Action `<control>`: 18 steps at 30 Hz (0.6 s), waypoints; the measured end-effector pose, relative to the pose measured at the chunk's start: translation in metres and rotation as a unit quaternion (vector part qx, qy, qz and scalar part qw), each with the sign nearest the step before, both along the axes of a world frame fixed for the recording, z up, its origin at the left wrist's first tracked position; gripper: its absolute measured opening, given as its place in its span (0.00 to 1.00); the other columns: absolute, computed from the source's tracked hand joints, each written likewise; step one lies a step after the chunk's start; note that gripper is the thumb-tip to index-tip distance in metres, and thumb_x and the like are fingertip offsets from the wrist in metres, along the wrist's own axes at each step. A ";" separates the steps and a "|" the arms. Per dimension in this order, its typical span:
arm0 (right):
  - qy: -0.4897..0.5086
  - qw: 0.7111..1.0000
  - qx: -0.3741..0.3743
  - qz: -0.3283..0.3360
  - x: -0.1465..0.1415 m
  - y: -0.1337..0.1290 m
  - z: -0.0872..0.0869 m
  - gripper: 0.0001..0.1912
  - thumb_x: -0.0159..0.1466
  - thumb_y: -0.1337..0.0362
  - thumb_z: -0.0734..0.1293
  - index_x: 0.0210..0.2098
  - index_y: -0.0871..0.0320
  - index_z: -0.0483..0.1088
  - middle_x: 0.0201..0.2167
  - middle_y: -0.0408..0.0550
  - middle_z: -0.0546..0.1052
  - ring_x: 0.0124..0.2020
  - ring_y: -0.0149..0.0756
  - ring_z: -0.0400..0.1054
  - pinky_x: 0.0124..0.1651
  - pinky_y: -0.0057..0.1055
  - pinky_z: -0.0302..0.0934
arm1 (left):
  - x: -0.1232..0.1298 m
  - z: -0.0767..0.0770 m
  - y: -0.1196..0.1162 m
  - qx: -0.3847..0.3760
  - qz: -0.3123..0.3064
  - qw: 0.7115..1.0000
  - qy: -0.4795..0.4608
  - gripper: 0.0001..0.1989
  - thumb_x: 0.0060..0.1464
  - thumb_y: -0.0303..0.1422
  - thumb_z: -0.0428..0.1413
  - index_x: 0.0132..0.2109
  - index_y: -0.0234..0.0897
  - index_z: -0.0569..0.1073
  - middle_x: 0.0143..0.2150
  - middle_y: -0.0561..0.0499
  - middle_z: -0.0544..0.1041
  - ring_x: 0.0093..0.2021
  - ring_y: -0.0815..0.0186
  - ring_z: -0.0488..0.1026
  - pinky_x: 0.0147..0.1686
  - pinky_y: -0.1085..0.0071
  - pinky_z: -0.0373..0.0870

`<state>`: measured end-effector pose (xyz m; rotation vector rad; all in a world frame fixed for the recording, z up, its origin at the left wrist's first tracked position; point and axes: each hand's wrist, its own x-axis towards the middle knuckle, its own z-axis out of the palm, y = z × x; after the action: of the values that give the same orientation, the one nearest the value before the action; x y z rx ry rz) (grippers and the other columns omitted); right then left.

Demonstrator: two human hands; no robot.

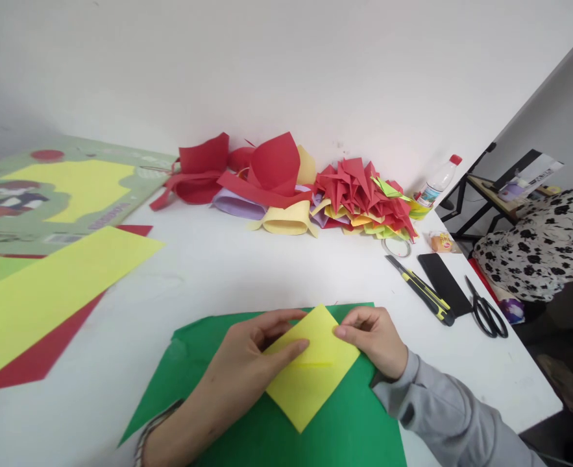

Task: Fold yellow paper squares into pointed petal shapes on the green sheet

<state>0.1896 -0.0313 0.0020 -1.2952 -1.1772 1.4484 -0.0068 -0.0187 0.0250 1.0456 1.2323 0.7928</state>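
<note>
A square of yellow paper (310,389), turned corner-up like a diamond, is held above a large green paper sheet (364,428). A short crease line runs across its middle. My left hand (261,350) grips its left side, thumb on the front face and fingers behind. At the upper right edge, my right hand (374,334) pinches the paper between thumb and fingers.
Folded red paper shapes (276,162) and a pile of red pointed paper pieces (359,194) line the wall. To the right lie a utility knife (422,292), a black flat object (444,282), scissors (485,314) and a bottle (435,185). Yellow strips (67,285) lie left.
</note>
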 end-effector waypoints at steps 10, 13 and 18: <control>0.117 0.992 -0.010 -0.041 -0.002 0.001 -0.002 0.16 0.44 0.59 0.80 0.26 0.58 0.72 0.22 0.40 0.77 0.24 0.31 0.71 0.30 0.28 0.66 | 0.003 -0.003 -0.001 -0.038 -0.004 0.994 -0.107 0.27 0.33 0.41 0.69 0.43 0.36 0.76 0.39 0.46 0.84 0.40 0.52 0.81 0.36 0.66 0.79; 0.126 0.991 0.002 -0.046 -0.001 0.003 -0.001 0.17 0.44 0.58 0.79 0.29 0.58 0.74 0.24 0.41 0.79 0.26 0.33 0.73 0.33 0.30 0.68 | 0.002 -0.004 0.000 -0.044 -0.065 0.992 -0.094 0.24 0.34 0.40 0.68 0.41 0.37 0.76 0.36 0.47 0.84 0.38 0.53 0.81 0.38 0.64 0.78; 0.079 0.996 -0.027 0.016 0.003 0.004 0.002 0.19 0.43 0.56 0.80 0.28 0.59 0.74 0.24 0.42 0.78 0.26 0.32 0.72 0.33 0.31 0.67 | -0.004 -0.004 0.006 0.045 -0.011 0.999 0.012 0.25 0.36 0.43 0.65 0.44 0.38 0.75 0.34 0.48 0.83 0.38 0.54 0.79 0.38 0.62 0.77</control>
<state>0.1927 -0.0278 0.0037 -1.1787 -1.0645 1.5845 -0.0113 -0.0125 0.0206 1.1420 1.2129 0.8278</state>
